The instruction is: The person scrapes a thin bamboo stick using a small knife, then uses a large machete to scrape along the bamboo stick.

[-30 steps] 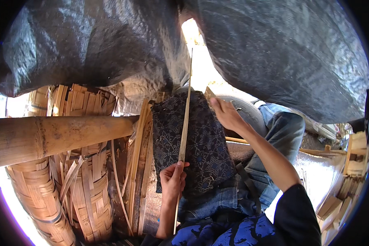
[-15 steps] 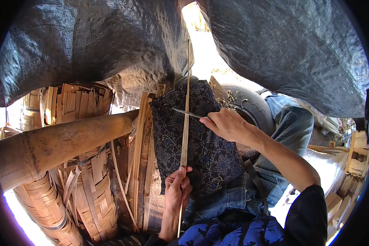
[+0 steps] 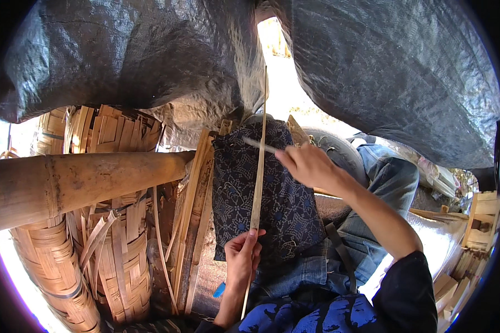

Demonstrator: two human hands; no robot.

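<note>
A long, thin bamboo strip [image 3: 259,183] runs away from me over a dark patterned cloth [image 3: 289,205] spread on my lap. My left hand [image 3: 243,252] pinches the strip near its lower part, thumb on top. The strip's tail passes below that hand toward my body. My right hand [image 3: 311,166] is closed round a knife, its handle hidden in the fingers. The knife's narrow blade [image 3: 258,145] points left and lies across the strip's upper half. Whether the edge touches the strip, I cannot tell.
A thick bamboo pole [image 3: 94,183] juts in from the left above woven bamboo baskets [image 3: 125,255]. Upright bamboo slats [image 3: 197,216] stand left of the cloth. A tyre [image 3: 339,155] lies beyond my right hand. Dark sheeting [image 3: 394,72] hangs across the far side.
Both hands and the strip have shifted slightly right in the view, which has itself moved. The knife has moved a little farther up and its blade is blurred. Both hands keep their hold.
</note>
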